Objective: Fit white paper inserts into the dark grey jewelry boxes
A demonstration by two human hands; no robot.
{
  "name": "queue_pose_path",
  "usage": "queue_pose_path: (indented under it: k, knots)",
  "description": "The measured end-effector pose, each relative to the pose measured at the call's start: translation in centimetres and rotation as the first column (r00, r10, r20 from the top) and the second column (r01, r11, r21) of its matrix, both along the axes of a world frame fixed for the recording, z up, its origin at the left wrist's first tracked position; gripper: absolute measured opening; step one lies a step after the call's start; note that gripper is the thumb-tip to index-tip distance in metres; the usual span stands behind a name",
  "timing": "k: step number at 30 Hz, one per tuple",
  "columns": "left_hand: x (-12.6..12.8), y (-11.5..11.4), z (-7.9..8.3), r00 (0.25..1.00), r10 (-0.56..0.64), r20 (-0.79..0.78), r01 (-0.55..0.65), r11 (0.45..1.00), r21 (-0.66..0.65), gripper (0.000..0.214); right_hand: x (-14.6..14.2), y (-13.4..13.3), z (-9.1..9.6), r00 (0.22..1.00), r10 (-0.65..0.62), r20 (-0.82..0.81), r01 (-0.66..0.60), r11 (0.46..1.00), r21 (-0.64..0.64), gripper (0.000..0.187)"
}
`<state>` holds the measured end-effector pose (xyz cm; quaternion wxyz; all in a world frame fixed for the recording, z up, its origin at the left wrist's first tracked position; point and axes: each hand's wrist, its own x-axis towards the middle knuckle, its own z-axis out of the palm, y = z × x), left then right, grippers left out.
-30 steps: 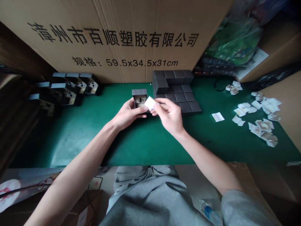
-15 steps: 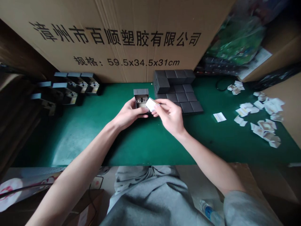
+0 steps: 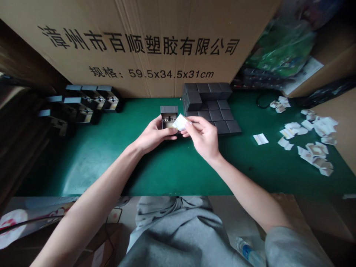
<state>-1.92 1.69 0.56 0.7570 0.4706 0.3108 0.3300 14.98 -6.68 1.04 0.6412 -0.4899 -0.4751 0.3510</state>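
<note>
My left hand (image 3: 154,135) is closed around a small black box (image 3: 169,109) whose lid stands up, showing a pale inside with dark fittings. Between the thumb and fingers of my right hand (image 3: 204,136) is a small white folded card (image 3: 181,122). The card is tilted at the box's right front edge and covers part of the opening. Whether it touches the box I cannot tell. Just behind my right hand are closed black boxes (image 3: 213,105), set in rows with some stacked at the back.
Several opened black boxes (image 3: 80,104) stand at the left on the green table (image 3: 105,155). White folded cards (image 3: 289,130) lie scattered at the right, with a single card (image 3: 260,139) nearer. A large cardboard carton (image 3: 155,22) walls off the back.
The white card has turned slightly in my right hand and shows more of its face. My left hand keeps its hold on the opened box.
</note>
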Motion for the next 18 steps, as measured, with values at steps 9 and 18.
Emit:
queue_pose_path:
  k: [9, 18]
  knots:
    - [0.0, -0.19, 0.21, 0.999, -0.032, -0.015, 0.033, 0.999, 0.013, 0.062, 0.1, -0.05, -0.08, 1.0, 0.009, 0.001, -0.009, 1.0, -0.016, 0.033]
    - [-0.02, -0.17, 0.23, 0.999, -0.038, -0.024, 0.039, 0.996, 0.081, 0.062, 0.14, -0.15, -0.06, 0.995, -0.036, 0.093, 0.037, 0.999, -0.01, 0.03]
